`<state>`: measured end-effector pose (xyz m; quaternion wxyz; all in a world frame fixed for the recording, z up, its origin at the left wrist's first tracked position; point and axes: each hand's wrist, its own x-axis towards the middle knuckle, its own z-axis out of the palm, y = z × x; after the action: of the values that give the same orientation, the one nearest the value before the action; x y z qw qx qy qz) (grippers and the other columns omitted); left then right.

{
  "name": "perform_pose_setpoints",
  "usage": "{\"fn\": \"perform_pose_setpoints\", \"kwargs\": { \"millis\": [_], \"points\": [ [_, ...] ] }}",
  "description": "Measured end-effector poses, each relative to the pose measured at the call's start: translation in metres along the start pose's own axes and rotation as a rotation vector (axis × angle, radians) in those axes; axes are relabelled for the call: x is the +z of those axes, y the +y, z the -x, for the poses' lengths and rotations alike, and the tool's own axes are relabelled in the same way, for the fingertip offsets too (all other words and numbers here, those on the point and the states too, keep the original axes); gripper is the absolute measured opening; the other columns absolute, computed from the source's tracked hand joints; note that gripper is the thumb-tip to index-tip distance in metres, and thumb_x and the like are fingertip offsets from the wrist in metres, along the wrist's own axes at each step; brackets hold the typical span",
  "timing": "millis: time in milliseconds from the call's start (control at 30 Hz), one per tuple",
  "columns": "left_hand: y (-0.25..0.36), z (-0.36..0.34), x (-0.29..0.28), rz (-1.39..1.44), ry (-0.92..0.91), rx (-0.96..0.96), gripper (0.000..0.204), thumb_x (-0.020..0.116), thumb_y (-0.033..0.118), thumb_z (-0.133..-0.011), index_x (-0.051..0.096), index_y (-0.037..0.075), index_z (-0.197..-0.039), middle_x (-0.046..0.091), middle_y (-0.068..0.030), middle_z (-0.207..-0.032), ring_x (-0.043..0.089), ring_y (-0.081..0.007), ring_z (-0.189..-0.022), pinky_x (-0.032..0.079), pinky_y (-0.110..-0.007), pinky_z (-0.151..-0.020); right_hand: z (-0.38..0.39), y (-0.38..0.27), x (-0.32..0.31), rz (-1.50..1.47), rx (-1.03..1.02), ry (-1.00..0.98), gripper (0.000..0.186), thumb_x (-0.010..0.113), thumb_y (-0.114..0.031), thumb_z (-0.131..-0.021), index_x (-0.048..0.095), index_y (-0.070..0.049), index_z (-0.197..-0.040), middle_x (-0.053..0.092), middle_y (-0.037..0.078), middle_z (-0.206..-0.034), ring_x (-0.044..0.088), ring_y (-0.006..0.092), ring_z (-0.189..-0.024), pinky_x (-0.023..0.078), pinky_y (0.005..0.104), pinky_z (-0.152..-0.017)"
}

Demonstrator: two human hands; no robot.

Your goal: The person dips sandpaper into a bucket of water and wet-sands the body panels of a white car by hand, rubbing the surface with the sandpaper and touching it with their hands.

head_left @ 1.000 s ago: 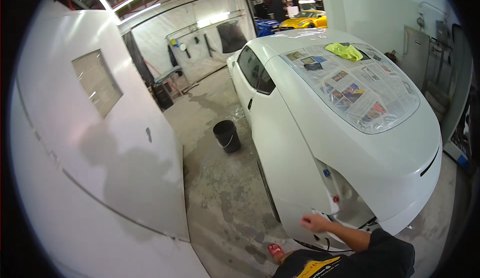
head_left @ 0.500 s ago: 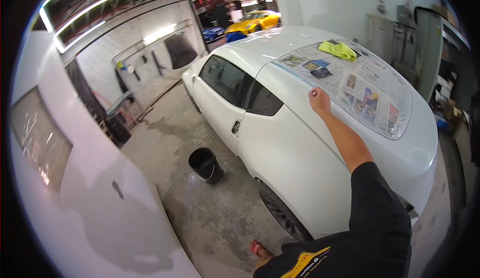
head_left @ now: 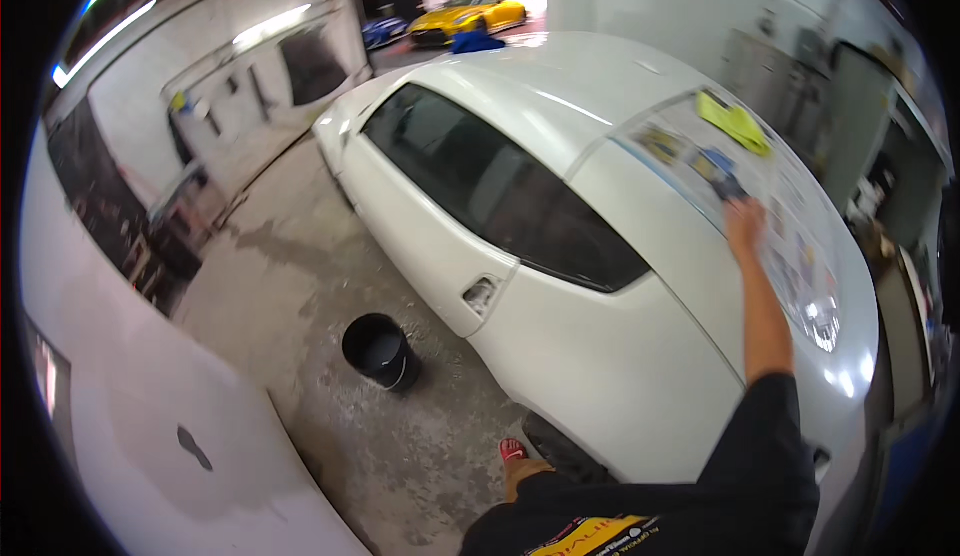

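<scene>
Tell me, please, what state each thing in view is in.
Right hand: lowered to the papered window, contact unclear
Rear window: papered over
Green cloth: crumpled, lying on the papered window
Bucket: upright, contents unclear
Floor: wet in patches
Car door: shut
Side window: uncovered
Yellow car: parked

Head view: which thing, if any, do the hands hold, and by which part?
It cannot be told: the right hand, blurred, is at a dark patch on the newspaper. The left hand is not visible.
</scene>
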<state>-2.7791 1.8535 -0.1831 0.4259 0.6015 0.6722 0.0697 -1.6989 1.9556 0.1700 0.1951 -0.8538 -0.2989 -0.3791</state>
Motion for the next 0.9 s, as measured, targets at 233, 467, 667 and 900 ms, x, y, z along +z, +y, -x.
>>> {"fn": "perform_pose_setpoints", "kwargs": {
  "millis": [233,467,667,900],
  "points": [
    [0.227,-0.069,-0.050,-0.222,-0.342,-0.031,0.037,0.058,0.032,-0.095,0.069,0.001,-0.111,0.072,-0.0214,-0.095,0.070,-0.0352,-0.082,0.055,-0.045,-0.074,-0.028,-0.091,-0.064,-0.321,-0.095,0.463,0.022,0.055,-0.012,-0.102,0.059,0.003,-0.119,0.064,0.016,-0.117,0.061,0.0307,-0.107,0.047,0.0430,-0.095],
    [0.209,-0.150,-0.088,-0.433,-0.632,0.058,0.033,0.067,0.032,-0.093,0.075,0.001,-0.096,0.072,-0.0229,-0.095,0.070,-0.0410,-0.086,0.054,-0.044,-0.075,0.139,-0.326,-0.071,-0.914,-0.228,0.052,0.022,0.047,-0.007,-0.105,0.055,0.005,-0.122,0.056,0.014,-0.113,0.054,0.0250,-0.106,0.043,0.0360,-0.096],
    [0.200,-0.321,-0.208,-0.509,-0.682,0.223,0.033,0.067,0.033,-0.092,0.075,0.001,-0.097,0.072,-0.0227,-0.095,0.070,-0.0401,-0.086,0.054,-0.044,-0.075,0.301,-0.410,-0.041,-1.412,0.670,-1.683,0.021,0.050,-0.022,-0.106,0.061,-0.008,-0.117,0.061,-0.002,-0.102,0.055,0.0071,-0.096,0.045,0.0248,-0.088],
    [0.124,-0.438,-0.382,-0.590,-0.897,0.331,0.034,0.068,0.033,-0.091,0.075,0.001,-0.098,0.073,-0.0225,-0.094,0.070,-0.0390,-0.086,0.054,-0.044,-0.075,0.401,-0.516,-0.058,-1.045,0.779,-2.226,0.025,0.055,-0.026,-0.103,0.065,-0.009,-0.119,0.064,-0.002,-0.109,0.058,0.0079,-0.100,0.044,0.0260,-0.092]
  ]
}}
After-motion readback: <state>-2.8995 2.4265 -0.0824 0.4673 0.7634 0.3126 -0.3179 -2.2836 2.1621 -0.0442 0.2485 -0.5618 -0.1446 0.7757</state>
